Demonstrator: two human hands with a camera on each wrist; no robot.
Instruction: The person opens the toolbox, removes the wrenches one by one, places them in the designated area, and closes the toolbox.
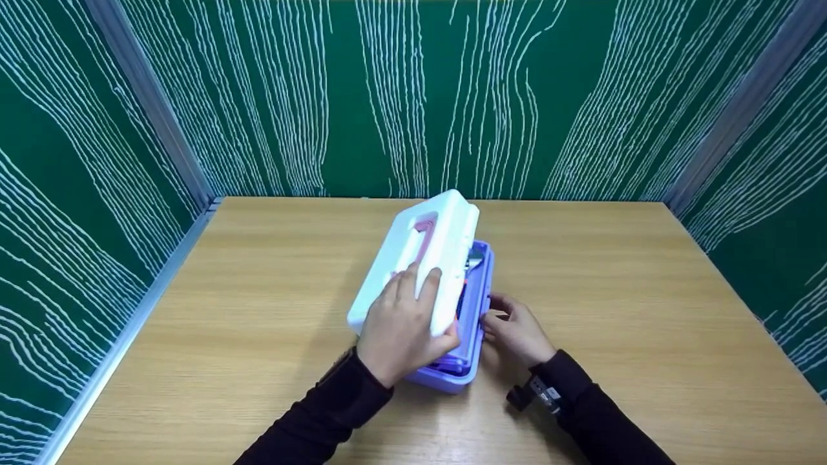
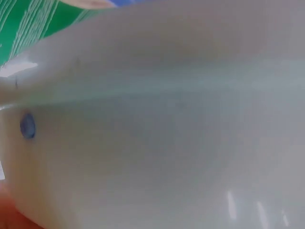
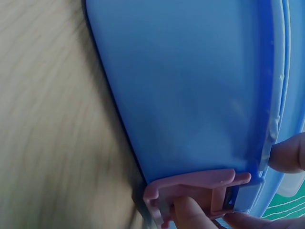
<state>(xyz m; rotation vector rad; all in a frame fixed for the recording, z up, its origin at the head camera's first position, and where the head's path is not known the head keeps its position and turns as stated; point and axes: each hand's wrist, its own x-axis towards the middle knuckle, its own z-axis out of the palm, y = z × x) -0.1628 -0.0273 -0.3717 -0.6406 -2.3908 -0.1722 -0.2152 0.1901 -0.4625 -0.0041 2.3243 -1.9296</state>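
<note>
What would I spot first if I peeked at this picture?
A purple box in the middle of the wooden table, its white lid tipped up. The left hand grips the lid, and the right hand touches a pink latch on the box's side. Green walls with white squiggly lines stand behind.

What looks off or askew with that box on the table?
The white lid sits tilted, raised off the purple box along its right side, so the contents show through the gap. The left hand grips the lid; the right hand fingers the pink latch. Nothing spilled or broken.
</note>
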